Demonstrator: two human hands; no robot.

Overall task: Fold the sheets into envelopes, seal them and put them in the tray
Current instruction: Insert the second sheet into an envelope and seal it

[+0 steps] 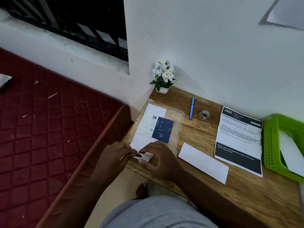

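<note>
A clear plastic packet (172, 127) holding white sheets and a dark blue label lies at the desk's left end. My left hand (115, 155) pinches the packet's near edge, where a small dark strip shows. My right hand (158, 157) pinches the same edge, fingers curled over a white sheet (146, 157). A folded white envelope (204, 162) lies flat in the middle of the desk. The green tray (271, 145) stands at the far right with a white sheet inside.
A printed instruction sheet (238, 140) lies between the envelope and the tray. A blue pen (191, 108), a tape roll (203, 114) and a small flower pot (162, 78) sit near the wall. A red mattress (49, 129) borders the wooden desk (246, 195) on the left.
</note>
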